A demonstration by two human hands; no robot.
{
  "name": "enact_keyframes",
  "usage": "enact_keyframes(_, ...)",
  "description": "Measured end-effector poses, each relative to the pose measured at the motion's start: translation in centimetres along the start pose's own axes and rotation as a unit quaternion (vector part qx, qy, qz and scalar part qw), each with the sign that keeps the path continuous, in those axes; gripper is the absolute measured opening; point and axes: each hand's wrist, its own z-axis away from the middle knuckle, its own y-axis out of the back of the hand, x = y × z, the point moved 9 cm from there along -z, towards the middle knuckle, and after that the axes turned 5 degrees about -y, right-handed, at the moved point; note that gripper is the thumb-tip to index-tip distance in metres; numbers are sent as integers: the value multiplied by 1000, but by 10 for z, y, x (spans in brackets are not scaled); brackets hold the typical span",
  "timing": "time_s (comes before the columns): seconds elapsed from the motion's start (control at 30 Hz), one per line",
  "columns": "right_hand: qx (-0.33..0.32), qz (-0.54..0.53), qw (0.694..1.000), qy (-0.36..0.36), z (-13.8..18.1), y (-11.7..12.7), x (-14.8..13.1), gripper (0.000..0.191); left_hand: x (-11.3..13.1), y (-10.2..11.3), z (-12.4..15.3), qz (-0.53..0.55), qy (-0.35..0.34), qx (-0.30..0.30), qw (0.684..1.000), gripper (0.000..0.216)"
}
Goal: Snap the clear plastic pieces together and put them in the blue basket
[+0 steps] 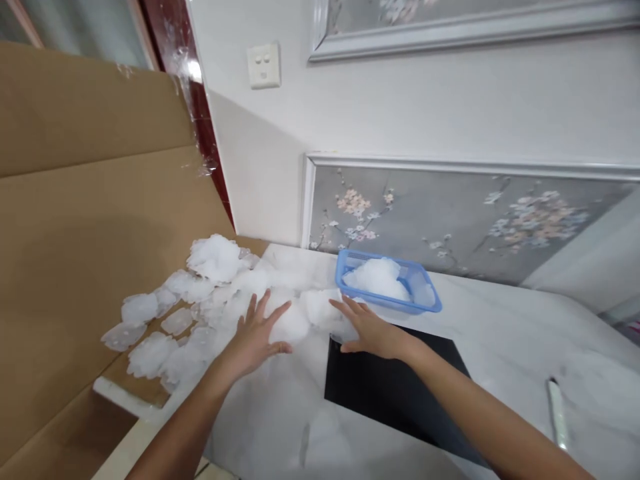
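My left hand (260,332) is spread over a heap of thin white translucent pieces (290,320), its fingers apart. Facing it from the other side, my right hand (367,327) has its fingers stretched toward the same heap, above the edge of a black rectangular mat (400,387). Whether either palm touches the pieces I cannot tell. More of these white pieces (213,260) lie scattered to the left. Behind my right hand stands a blue plastic basket (425,308) holding a mound of similar white material (380,277).
A large cardboard sheet (90,240) rises on the left, and the scattered pieces reach onto cardboard at its foot. A whitish pen-like tool (557,413) with a dark tip lies on the marbled table (505,333) at right. Behind is a wall with a framed floral panel (425,213).
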Motion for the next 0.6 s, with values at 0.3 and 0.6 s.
enact_keyframes(0.3, 155, -58, 979, 119, 1, 28, -56, 44, -179, 105, 122, -188, 381, 315, 849, 71)
enact_keyframes(0.6, 101, 112, 986, 73, -42, -72, -169, 128, -195, 97, 99, -190, 372, 302, 857, 67)
